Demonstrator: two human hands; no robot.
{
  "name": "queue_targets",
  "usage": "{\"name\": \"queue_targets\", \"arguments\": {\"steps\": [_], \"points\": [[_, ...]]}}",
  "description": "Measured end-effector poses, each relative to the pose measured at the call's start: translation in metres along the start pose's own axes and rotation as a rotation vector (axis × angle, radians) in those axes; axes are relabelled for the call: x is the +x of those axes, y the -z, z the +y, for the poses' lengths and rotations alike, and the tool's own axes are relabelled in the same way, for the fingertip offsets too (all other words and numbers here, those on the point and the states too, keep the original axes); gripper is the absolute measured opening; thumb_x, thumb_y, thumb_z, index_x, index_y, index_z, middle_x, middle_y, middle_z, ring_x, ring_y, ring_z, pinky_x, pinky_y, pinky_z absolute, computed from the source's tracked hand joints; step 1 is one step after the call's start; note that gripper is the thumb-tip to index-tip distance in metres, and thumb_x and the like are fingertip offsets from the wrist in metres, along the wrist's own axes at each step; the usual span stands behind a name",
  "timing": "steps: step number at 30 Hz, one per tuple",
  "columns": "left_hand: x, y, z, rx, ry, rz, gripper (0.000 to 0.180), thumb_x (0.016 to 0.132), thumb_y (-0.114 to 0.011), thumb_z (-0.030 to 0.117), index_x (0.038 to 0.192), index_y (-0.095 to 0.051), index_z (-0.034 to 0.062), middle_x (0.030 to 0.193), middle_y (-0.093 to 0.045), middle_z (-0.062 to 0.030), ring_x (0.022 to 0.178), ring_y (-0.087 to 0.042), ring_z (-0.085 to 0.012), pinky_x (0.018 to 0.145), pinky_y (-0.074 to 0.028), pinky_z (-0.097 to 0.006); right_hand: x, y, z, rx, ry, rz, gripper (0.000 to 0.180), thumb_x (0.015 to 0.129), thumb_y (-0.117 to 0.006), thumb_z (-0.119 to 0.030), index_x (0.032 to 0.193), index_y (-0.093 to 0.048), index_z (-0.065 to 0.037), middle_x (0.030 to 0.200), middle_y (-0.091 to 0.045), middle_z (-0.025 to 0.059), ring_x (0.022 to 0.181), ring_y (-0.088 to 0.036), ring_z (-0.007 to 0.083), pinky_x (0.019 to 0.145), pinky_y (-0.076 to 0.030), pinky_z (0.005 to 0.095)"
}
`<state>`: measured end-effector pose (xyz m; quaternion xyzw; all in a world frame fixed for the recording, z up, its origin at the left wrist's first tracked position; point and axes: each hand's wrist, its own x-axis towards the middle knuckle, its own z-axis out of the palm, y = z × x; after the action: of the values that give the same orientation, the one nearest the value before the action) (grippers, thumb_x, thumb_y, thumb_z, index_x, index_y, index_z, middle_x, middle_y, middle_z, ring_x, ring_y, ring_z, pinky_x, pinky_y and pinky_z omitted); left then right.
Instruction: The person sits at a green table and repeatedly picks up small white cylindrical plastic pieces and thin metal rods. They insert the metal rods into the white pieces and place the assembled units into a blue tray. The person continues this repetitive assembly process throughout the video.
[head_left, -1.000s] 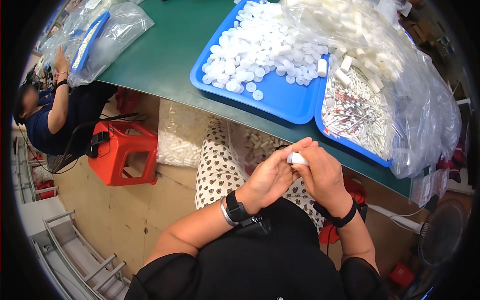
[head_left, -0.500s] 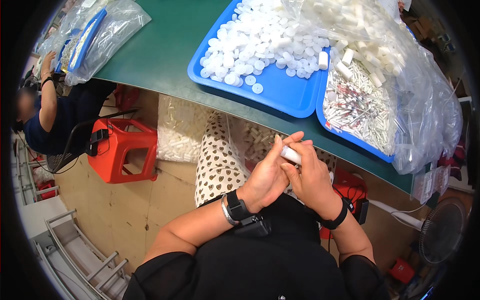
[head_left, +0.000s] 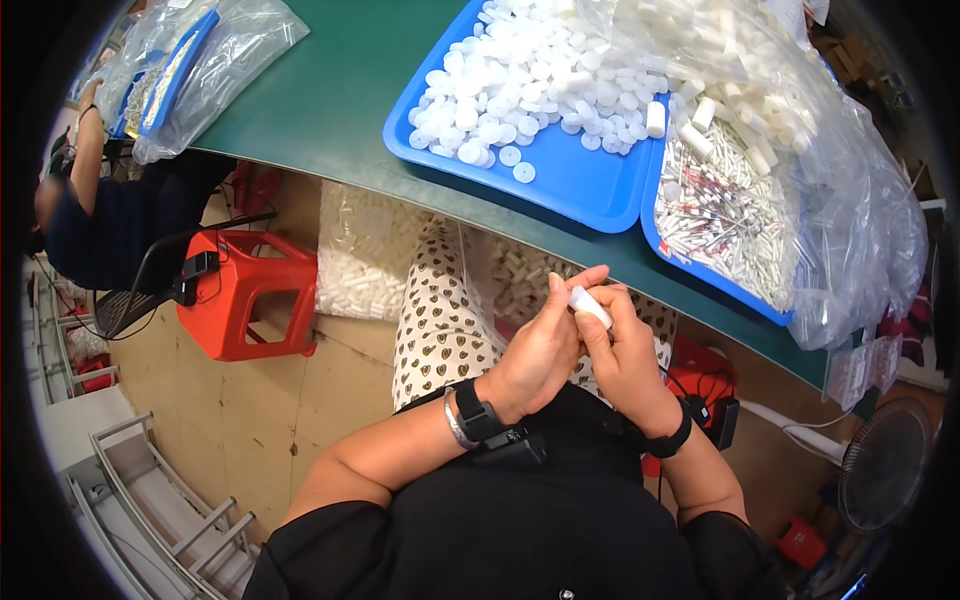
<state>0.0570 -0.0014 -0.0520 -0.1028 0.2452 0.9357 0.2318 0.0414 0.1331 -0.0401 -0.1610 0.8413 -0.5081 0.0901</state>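
Observation:
A short white plastic cylinder [head_left: 592,307] is pinched between the thumb and fingers of my right hand [head_left: 630,355], over my lap. My left hand [head_left: 535,355] is cupped right beside it, the thumb raised near the cylinder's upper end and one fingertip reaching past it. The other left fingers are curled and mostly hidden, so what they hold cannot be made out. Beyond my hands on the green table stands a blue tray [head_left: 590,205] of white translucent discs [head_left: 545,85]. A second blue tray [head_left: 735,288] holds many thin white and reddish pieces [head_left: 715,215].
White cylinders [head_left: 750,85] in clear plastic [head_left: 860,200] lie over the trays. A red stool [head_left: 230,320] and a bag of white pieces [head_left: 365,260] stand below the green table [head_left: 310,125]. At left a co-worker's arm [head_left: 88,150] reaches toward another blue tray [head_left: 178,75]. A fan [head_left: 885,460] is at right.
The white cylinder has tipped from nearly sideways to a steeper slant in my right fingers, its upper end now showing by my left thumb. The co-worker's arm has moved up and left.

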Motion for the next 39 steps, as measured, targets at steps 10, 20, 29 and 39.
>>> {"name": "queue_targets", "arguments": {"steps": [10,20,29,39], "points": [[0.001,0.014,0.007,0.142,0.079,-0.002,0.064,0.106,-0.019,0.053,0.140,-0.044,0.0052,0.134,-0.054,-0.0106,0.104,-0.058,-0.0171,0.090,-0.049,-0.033,0.001,0.013,0.000,0.748,-0.518,-0.311,0.022,0.106,-0.045,-0.023,0.113,-0.053,-0.003,0.078,-0.055,0.0004,0.057,-0.042,0.0035,0.052,-0.033,0.0186],[0.001,0.030,-0.010,0.119,0.032,0.035,0.054,0.107,-0.030,0.046,0.138,-0.047,0.0059,0.134,-0.053,-0.0089,0.119,-0.053,-0.0182,0.104,-0.042,-0.038,0.000,-0.007,0.015,0.450,-0.298,-0.248,0.027,0.106,-0.045,-0.027,0.101,-0.056,-0.003,0.068,-0.047,-0.0009,0.057,-0.043,0.0065,0.053,-0.035,0.0228],[0.001,0.028,0.000,0.044,-0.002,-0.042,0.054,0.107,-0.029,0.044,0.138,-0.047,0.0038,0.143,-0.048,-0.0113,0.132,-0.046,-0.0245,0.110,-0.040,-0.041,0.003,0.003,0.024,1.393,-0.778,-0.469,0.040,0.107,-0.037,-0.036,0.104,-0.055,0.000,0.061,-0.043,-0.0024,0.040,-0.031,0.0031,0.039,-0.026,0.0187],[0.004,0.032,-0.021,0.235,-0.134,0.037,0.057,0.107,-0.024,0.046,0.140,-0.044,0.0042,0.144,-0.047,-0.0120,0.134,-0.044,-0.0259,0.111,-0.040,-0.041,-0.006,-0.018,0.018,0.772,-0.504,-0.199,0.041,0.108,-0.035,-0.038,0.105,-0.054,-0.001,0.062,-0.043,-0.0028,0.042,-0.029,0.0030,0.040,-0.026,0.0188]]}}
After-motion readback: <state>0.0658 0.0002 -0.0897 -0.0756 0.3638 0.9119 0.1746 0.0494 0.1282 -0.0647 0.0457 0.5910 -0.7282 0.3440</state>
